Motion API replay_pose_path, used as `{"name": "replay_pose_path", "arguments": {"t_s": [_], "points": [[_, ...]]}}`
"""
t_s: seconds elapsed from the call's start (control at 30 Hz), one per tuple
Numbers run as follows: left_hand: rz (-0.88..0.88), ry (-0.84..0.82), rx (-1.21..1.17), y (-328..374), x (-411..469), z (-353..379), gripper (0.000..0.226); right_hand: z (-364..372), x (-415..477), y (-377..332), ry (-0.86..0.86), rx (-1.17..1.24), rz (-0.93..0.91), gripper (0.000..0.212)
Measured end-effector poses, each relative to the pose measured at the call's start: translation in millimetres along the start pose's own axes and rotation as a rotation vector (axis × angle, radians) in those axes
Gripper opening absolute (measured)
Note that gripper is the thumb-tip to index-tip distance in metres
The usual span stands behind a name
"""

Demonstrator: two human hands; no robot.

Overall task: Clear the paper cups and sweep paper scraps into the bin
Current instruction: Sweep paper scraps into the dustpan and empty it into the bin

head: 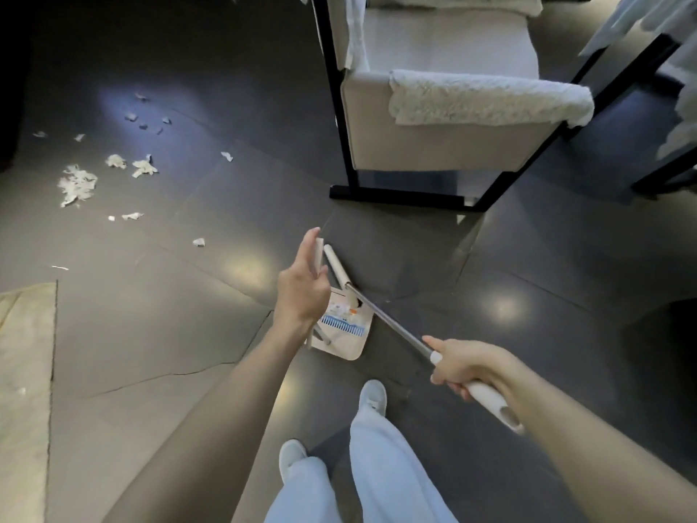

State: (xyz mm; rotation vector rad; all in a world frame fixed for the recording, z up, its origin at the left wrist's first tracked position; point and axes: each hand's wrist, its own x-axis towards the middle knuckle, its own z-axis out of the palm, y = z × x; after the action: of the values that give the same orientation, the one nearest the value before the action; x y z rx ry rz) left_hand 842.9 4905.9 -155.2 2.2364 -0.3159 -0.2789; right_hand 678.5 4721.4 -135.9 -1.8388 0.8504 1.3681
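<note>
Torn white paper scraps (pixel 77 184) lie scattered over the dark tile floor at the left, with stray bits such as one scrap (pixel 198 242) closer to me. A beige dustpan (pixel 349 343) with blue comb teeth rests on the floor in front of my feet. My right hand (pixel 465 366) is shut on the broom handle (pixel 392 324), whose metal rod slants down to the dustpan. My left hand (pixel 301 285) is open, fingers straight, right beside the dustpan's upright white handle (pixel 333 264). No paper cups or bin are in view.
A white cushioned armchair (pixel 445 141) on a black metal frame stands just beyond the dustpan, a fluffy towel over its arm. A pale rug edge (pixel 26 371) lies at the left. My two feet in white shoes are below the dustpan.
</note>
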Motion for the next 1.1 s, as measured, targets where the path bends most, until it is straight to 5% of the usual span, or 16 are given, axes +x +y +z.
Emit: {"name": "replay_pose_path", "arguments": {"t_s": [0.6, 0.77, 1.1], "points": [[0.106, -0.222, 0.006, -31.5, -17.3, -32.8, 0.065, 6.2, -60.7, 60.4, 0.135, -0.086, 0.034, 0.081], [0.136, -0.18, 0.079, -28.6, -15.5, -25.5, 0.066, 20.2, -47.9, 54.2, 0.114, -0.213, 0.109, 0.082], [0.1, -0.093, 0.054, -30.7, -10.8, -31.8, 0.064, 30.7, -51.7, 29.4, -0.045, -0.12, -0.053, 0.081]]}}
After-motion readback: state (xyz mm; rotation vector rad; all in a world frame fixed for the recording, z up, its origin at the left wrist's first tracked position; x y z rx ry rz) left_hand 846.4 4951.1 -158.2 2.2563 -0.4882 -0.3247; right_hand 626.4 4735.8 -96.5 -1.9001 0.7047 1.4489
